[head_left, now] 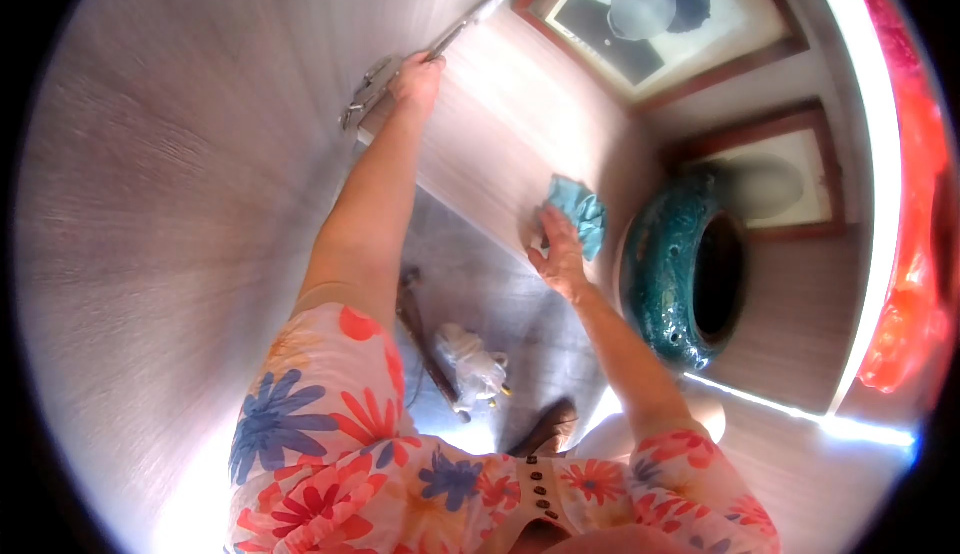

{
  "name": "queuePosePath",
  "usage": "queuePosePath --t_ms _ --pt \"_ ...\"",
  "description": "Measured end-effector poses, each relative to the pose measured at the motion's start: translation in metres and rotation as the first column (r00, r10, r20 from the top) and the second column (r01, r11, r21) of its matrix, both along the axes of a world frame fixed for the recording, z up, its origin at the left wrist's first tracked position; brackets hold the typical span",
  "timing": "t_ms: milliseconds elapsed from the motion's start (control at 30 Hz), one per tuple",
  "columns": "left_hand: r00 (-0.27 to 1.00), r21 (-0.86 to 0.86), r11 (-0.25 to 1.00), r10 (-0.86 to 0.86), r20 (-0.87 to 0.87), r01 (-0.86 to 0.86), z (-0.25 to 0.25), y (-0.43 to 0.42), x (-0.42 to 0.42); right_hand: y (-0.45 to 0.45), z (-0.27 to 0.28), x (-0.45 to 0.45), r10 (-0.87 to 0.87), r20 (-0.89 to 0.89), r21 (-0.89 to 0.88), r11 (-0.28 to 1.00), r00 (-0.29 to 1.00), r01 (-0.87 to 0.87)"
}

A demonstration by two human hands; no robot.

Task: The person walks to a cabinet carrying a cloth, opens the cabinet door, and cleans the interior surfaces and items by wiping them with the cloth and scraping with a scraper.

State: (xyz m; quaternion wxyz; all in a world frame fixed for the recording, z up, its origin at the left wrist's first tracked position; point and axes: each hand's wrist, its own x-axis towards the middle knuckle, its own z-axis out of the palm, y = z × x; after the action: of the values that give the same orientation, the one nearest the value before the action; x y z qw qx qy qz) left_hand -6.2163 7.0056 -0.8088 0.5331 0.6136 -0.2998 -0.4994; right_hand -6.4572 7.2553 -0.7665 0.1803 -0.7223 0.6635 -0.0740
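My left hand reaches far forward, closed around a thin silvery metal object whose kind I cannot make out. One end of it points toward a framed picture. My right hand presses a crumpled teal cloth onto a pale wood-grain shelf top. To the right of that hand stands a glossy teal glazed pot with a dark round opening.
Two framed pictures, one larger and one smaller, stand behind the shelf. Below lie a dark rod-like object and a whitish plastic bag, near a brown shoe. Something shiny red is at far right.
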Motion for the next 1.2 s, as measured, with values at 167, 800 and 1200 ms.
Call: queuePosePath --t_ms 167,800,1200 --pt "0.965 -0.024 0.988 0.147 -0.218 -0.155 0.000 -0.006 -0.009 0.000 0.001 0.000 0.005 0.011 0.001 1.000 1.000 -0.005" --pt "0.781 0.104 0.993 0.111 -0.615 -0.059 0.022 0.001 -0.001 0.001 -0.001 -0.002 0.001 -0.007 0.040 0.999 1.000 0.000" --pt "0.707 0.247 0.940 -0.341 0.620 0.236 0.058 0.006 -0.004 0.000 0.002 -0.005 0.031 0.011 0.081 0.996 0.999 -0.031"
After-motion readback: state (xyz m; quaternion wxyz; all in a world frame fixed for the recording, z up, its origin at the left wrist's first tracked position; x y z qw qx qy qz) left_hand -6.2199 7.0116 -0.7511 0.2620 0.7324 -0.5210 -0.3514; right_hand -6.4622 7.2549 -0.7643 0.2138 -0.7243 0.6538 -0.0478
